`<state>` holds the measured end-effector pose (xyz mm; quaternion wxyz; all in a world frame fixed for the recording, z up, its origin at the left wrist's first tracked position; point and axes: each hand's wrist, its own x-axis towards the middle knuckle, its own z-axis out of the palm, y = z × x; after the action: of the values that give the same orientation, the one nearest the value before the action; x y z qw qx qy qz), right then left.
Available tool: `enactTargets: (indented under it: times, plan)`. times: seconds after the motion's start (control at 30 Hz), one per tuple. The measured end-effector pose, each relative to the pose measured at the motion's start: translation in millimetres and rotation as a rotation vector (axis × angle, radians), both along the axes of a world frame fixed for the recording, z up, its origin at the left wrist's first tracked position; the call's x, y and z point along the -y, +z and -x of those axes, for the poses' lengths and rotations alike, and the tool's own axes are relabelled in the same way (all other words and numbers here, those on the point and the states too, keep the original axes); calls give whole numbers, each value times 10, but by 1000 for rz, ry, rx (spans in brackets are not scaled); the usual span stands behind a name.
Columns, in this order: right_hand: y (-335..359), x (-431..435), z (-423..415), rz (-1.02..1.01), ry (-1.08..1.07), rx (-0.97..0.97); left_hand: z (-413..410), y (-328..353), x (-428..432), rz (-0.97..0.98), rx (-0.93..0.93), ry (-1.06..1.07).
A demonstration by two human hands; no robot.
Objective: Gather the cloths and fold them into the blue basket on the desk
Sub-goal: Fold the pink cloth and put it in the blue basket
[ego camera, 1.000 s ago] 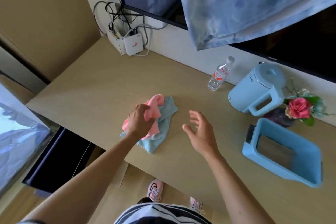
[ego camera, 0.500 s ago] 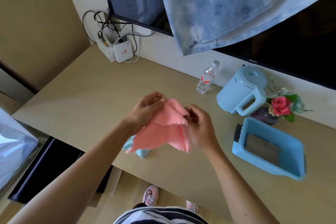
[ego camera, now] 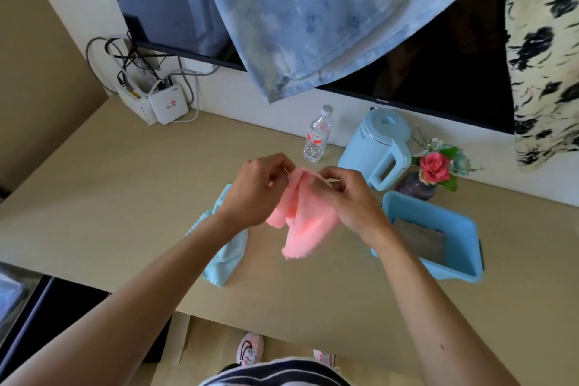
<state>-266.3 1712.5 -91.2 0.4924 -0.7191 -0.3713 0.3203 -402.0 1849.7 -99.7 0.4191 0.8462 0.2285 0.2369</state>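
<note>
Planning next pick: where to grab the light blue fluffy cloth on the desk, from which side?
Pinch the light blue fluffy cloth at its near corner, from above on the left: that end lies exposed and bunched; the rest is partly hidden.

pink cloth [ego camera: 304, 222]: top edge hidden inside the pinch of left hand [ego camera: 260, 191] and right hand [ego camera: 347, 200]. fingertips mostly buried in the fabric, exact hold points not readable. hem hanging below the grip is blurred.
light blue cloth [ego camera: 225, 257], left of and below the grip: middle covered by left forearm [ego camera: 156, 285].
blue basket [ego camera: 435, 211], right of the grip: near-left corner hidden behind right forearm [ego camera: 416, 285]; its floor unclear.
bottle [ego camera: 316, 138], beyond the grip: label print too small to read.
vase [ego camera: 415, 188]: base hidden behind the basket rim.
both forearms cut off by the bottom edge.
</note>
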Motion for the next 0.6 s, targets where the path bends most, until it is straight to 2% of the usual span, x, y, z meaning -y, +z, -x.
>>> enactTargets:
  times: [0.07, 0.2, 0.33, 0.5, 0.6]
  plan:
    - [2, 102, -83, -1, 58, -65, -60, 96, -8, 1, 3, -14]
    - [7, 246, -163, 12, 106, -49, -130, 199, -15, 69, 34, -163]
    - [34, 259, -155, 33, 64, -78, -163, 114, 184, 81, -119, -397]
    - [62, 316, -196, 66, 73, -154, -259, -23, 307, 54, -39, -320]
    - [66, 404, -308, 98, 107, -154, -323, -4, 313, 55, -70, -331]
